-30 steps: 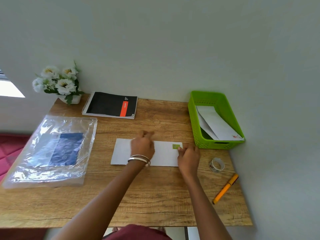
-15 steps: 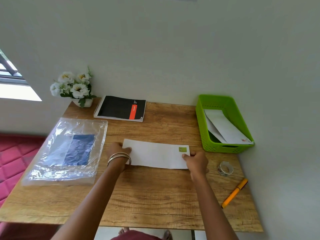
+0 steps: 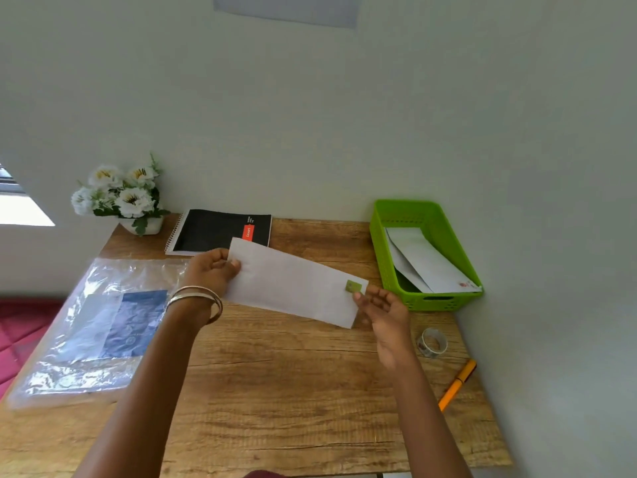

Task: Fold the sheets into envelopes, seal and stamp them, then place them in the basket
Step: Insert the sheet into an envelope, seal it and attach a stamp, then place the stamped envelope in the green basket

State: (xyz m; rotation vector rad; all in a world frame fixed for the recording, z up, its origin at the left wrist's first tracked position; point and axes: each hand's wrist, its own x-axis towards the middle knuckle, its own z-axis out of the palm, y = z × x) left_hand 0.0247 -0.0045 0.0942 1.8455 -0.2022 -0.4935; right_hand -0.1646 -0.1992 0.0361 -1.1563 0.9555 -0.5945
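White envelope point(image 3: 293, 282) held above wooden table point(image 3: 275, 391), tilted, left end higher, right end lower and pointing toward green basket point(image 3: 427, 298). Small green stamp point(image 3: 353, 287) stuck on envelope's right end, near basket's front left corner. Left hand point(image 3: 210, 270) gripping envelope's left end, thumb on top, fingers curled round the edge; metal bangles point(image 3: 196, 298) on that wrist. Right hand point(image 3: 382, 312) at envelope's lower right corner, just left of basket, fingers loosely curled, thumb tip by the stamp; cannot tell whether actually pinching the paper or only touching it. Inside basket: other white envelopes point(image 3: 424, 260) leaning against its wall. Tape roll point(image 3: 431, 341) just in front of basket, orange pen point(image 3: 456, 384) further front of it. Black spiral notebook point(image 3: 213, 229) well left of basket at wall, partly covered by envelope corner. White flowers in pot point(image 3: 120, 198) further left. Clear plastic bag point(image 3: 96, 326) with blue sheet far left of basket.
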